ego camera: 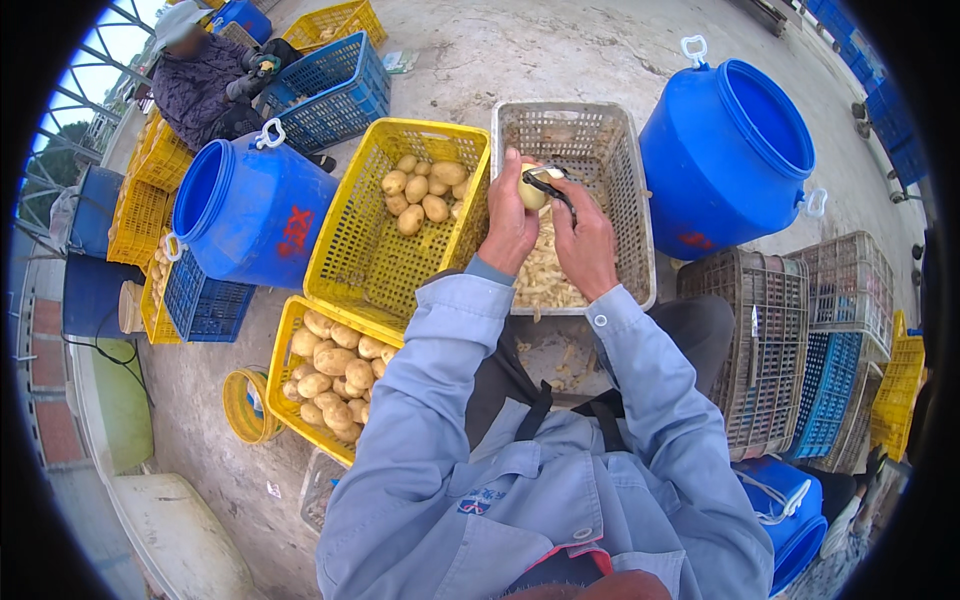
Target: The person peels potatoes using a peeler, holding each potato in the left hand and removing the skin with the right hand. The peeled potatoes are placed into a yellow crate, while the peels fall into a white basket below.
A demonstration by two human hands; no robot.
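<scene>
My left hand is closed around a pale, peeled potato above a grey plastic crate. In my right hand is a vegetable peeler with black handles, its head against the potato's upper side. Peelings lie in the grey crate beneath both hands. To its left, a tilted yellow crate holds unpeeled potatoes at its far end. More unpeeled potatoes fill a second yellow crate nearer my left forearm.
Blue plastic drums stand on both sides. Stacked crates are at the right, a yellow bucket at the lower left. A co-worker in gloves sits at the upper left beside a blue crate.
</scene>
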